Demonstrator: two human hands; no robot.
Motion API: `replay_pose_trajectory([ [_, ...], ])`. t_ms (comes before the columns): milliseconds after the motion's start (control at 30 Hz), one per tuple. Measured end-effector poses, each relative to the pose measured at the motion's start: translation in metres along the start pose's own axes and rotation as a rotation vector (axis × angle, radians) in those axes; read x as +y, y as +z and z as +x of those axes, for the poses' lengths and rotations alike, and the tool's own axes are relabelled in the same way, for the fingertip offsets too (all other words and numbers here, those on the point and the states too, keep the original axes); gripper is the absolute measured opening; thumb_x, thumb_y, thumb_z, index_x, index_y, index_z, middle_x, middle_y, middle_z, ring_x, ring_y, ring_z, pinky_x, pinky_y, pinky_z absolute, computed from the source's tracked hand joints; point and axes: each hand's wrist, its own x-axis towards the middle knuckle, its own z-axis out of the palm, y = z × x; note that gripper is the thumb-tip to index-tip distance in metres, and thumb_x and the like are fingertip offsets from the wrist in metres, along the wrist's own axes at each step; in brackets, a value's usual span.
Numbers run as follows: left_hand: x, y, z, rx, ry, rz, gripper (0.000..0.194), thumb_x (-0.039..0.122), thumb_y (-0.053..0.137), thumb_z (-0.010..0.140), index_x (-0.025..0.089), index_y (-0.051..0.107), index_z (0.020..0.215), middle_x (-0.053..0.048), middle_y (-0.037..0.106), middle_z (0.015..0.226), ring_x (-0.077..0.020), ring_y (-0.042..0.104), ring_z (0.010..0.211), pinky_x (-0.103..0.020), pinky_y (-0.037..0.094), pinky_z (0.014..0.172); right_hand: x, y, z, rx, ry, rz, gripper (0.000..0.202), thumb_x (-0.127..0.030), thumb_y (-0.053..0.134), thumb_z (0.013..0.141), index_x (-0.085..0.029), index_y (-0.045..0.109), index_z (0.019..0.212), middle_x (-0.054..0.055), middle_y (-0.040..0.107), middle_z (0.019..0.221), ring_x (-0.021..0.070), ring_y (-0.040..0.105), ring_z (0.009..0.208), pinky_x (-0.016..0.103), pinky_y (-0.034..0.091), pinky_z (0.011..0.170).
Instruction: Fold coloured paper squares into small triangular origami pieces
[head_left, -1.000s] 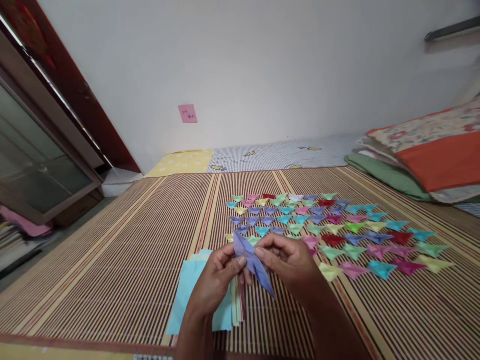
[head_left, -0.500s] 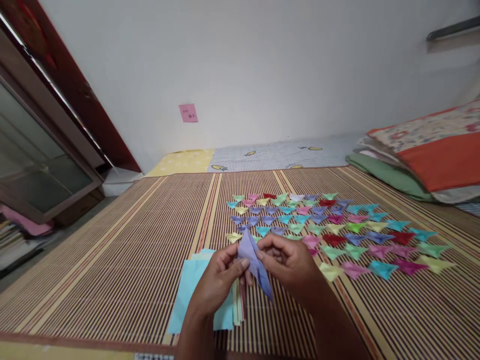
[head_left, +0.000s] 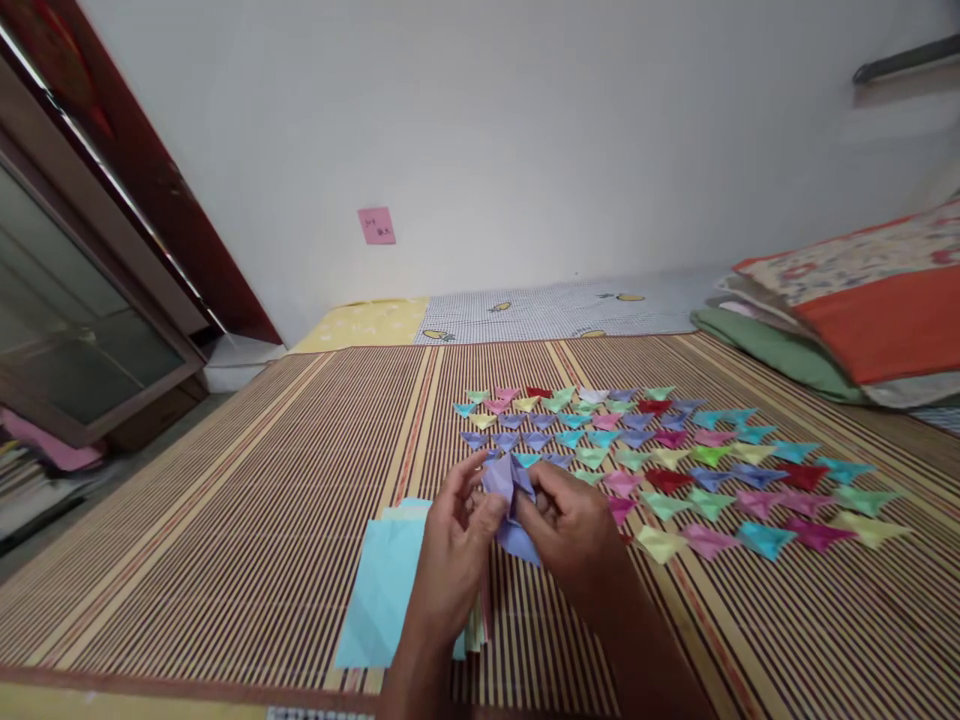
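A folded purple paper point(head_left: 517, 540) is held up between both hands, above the striped mat. My left hand point(head_left: 459, 535) pinches its left side, thumb in front. On its right side, my right hand point(head_left: 574, 520) grips with thumb and fingers. The paper's upper part is bent into creased flaps, and its lower part points down toward me. Below and left of my left hand lies a stack of coloured paper sheets point(head_left: 382, 590), light blue on top. Beyond my hands, rows of small folded paper boats point(head_left: 637, 438) in many colours cover the mat.
The brown striped mat point(head_left: 225, 520) spreads under everything. Folded bedding with an orange cover point(head_left: 885, 320) and a green cloth point(head_left: 772, 350) lies at the right. A pink note point(head_left: 376, 226) sticks to the white wall point(head_left: 525, 130). At the left stands a glass-fronted cabinet point(head_left: 75, 310).
The purple paper has gone from a long, slanted, pointed shape to a shorter one with opened, bent flaps. My left hand has turned more upright and moved slightly right.
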Motion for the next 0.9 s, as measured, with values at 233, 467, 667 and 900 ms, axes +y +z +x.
replay_pose_trajectory([
  [233,0.003,0.007,-0.001,0.064,-0.052,0.016,0.044,0.028,0.065,0.09,0.019,0.061,0.133,-0.011,0.074,0.117,-0.0214,0.069,0.097,-0.033,0.053,0.088,0.008,0.016,-0.003,0.063,-0.174,-0.111,0.024,-0.011,0.044,0.094,-0.017,0.068,0.096,0.007,0.069,0.085,0.0226,0.066,0.081,0.032,0.048,0.074],
  [467,0.0,0.003,0.002,0.037,-0.162,-0.068,0.054,0.011,0.062,0.072,0.016,0.068,0.126,0.002,0.07,0.069,-0.0098,0.048,0.046,-0.019,0.038,0.044,0.004,0.013,-0.002,0.045,-0.081,0.075,0.034,-0.008,0.043,0.09,-0.018,0.073,0.103,0.009,0.074,0.097,0.0235,0.069,0.093,0.033,0.05,0.079],
  [667,-0.008,-0.005,0.005,0.047,-0.045,-0.151,0.025,0.016,0.067,0.082,0.018,0.081,0.102,-0.006,0.079,0.1,-0.017,0.07,0.083,-0.023,0.053,0.074,0.009,0.004,0.002,0.049,0.121,0.404,0.028,-0.014,0.05,0.088,-0.02,0.077,0.089,0.003,0.07,0.085,0.0186,0.065,0.076,0.028,0.046,0.065],
  [900,-0.005,-0.012,0.004,0.114,0.094,-0.014,0.02,0.022,0.068,0.086,0.02,0.084,0.098,-0.006,0.08,0.102,-0.0205,0.07,0.09,-0.027,0.053,0.079,0.014,-0.003,0.001,0.074,0.317,0.62,0.032,-0.041,0.058,0.096,-0.018,0.075,0.109,0.0,0.064,0.065,0.0166,0.058,0.062,0.028,0.046,0.061],
])
